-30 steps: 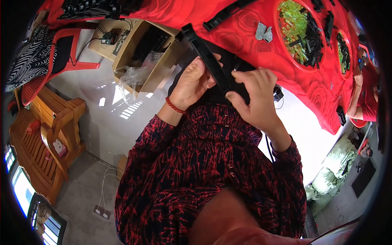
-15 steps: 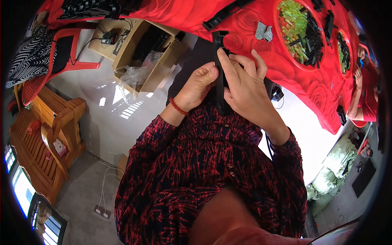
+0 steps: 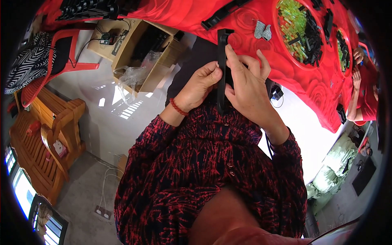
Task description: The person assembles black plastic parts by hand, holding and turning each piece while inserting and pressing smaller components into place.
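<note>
Upright in front of my body is a long black plastic bar (image 3: 221,77) with a short bent end at its top. My left hand (image 3: 198,86), a red beaded bracelet at its wrist, is closed on the bar's left side, thumb and fingers pinching its edge. On the other side my right hand (image 3: 250,90) is closed around the bar, with the index finger along its upper part and the thumb lower down. Its remaining fingers stand bent and apart. The fingertips behind the bar are hidden.
Ahead, a red rose-patterned table cover (image 3: 245,20) carries another black bar (image 3: 222,14), silvery pieces (image 3: 262,30) and a round red tray (image 3: 279,38) of yellow-green and black parts. A cardboard box (image 3: 151,73) stands left. A person in red (image 3: 369,98) works at far right.
The black bar has turned slightly, its top tipping to the right and its broader side showing. My right index finger has slid a little along it; my left thumb has shifted slightly right.
</note>
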`<state>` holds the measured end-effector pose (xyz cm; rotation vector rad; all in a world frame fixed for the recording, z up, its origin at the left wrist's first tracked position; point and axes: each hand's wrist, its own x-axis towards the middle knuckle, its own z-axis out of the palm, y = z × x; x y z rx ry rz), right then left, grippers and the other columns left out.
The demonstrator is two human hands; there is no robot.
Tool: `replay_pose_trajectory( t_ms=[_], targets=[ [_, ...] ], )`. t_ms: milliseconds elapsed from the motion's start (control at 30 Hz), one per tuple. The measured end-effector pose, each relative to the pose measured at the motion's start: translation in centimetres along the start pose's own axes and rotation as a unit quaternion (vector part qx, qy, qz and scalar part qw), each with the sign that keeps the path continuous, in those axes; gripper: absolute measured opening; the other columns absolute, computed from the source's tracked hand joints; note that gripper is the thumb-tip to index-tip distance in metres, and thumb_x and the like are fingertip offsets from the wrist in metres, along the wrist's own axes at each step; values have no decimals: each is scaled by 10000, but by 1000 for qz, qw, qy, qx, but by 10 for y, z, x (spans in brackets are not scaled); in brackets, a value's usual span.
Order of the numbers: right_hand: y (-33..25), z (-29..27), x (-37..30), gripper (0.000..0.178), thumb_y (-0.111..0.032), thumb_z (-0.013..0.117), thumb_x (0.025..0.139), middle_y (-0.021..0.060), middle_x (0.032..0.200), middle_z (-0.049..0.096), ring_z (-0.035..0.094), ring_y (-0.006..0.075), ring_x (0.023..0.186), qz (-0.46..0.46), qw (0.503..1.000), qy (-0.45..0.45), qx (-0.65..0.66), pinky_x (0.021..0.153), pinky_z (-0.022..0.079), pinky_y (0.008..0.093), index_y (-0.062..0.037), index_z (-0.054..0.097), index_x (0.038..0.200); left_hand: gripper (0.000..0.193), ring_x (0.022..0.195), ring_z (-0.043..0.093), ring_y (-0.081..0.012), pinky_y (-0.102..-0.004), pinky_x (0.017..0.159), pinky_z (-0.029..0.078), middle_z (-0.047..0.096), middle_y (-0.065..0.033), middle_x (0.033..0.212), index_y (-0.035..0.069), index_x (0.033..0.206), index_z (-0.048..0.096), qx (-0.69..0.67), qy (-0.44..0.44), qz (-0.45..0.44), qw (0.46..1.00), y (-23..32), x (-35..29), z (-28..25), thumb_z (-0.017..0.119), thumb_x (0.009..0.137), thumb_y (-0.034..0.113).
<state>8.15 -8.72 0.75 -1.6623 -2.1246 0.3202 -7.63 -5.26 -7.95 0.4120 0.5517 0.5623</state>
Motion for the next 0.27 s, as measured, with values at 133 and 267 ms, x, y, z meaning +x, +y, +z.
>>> replay_pose_trajectory(
  t_ms=[133,267],
  targets=[
    [0,-7,1,771,-23,680,731,74,1068,630,518,232,1128,-17,999,-45,0,1140,187,520,16,404,1450,225,974,603,-66,-251,869,504,644,32,1038,94,1115,614,-46,-26,-27,998,-6,2,-7,611,994,284],
    [-1,-13,1,798,-16,692,735,103,1156,623,508,257,1167,-8,996,-80,41,1152,191,512,-18,391,1474,229,971,606,-66,-260,876,506,645,31,1044,97,1128,614,-86,-43,-35,995,-8,2,-6,624,986,278]
  ],
)
